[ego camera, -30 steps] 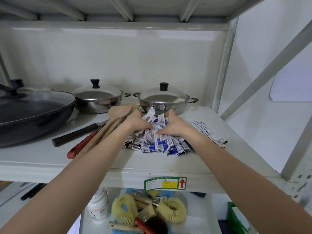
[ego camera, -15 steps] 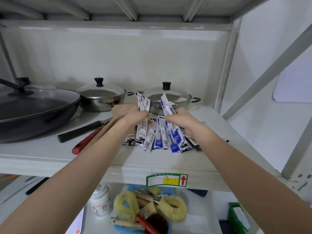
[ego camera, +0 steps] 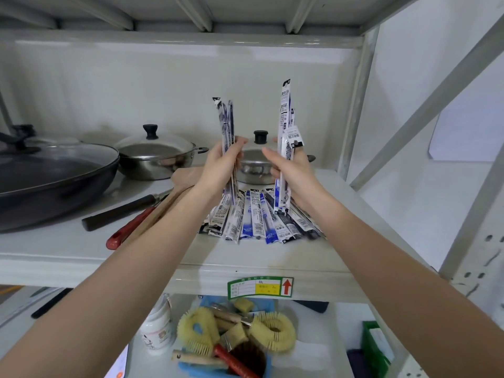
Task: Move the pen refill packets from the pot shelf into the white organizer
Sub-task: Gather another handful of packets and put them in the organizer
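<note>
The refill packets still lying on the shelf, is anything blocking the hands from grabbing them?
Nothing visible blocks them. The pile of packets lies open on the shelf, just below both hands. But the left hand and right hand each already hold a bundle upright.

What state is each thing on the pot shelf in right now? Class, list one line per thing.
left hand: raised, gripping an upright bunch of packets
right hand: raised, gripping another upright bunch
pen refill packets: the rest fanned flat on the pot shelf
steel pots: lidded
dark pan: lidded
</note>
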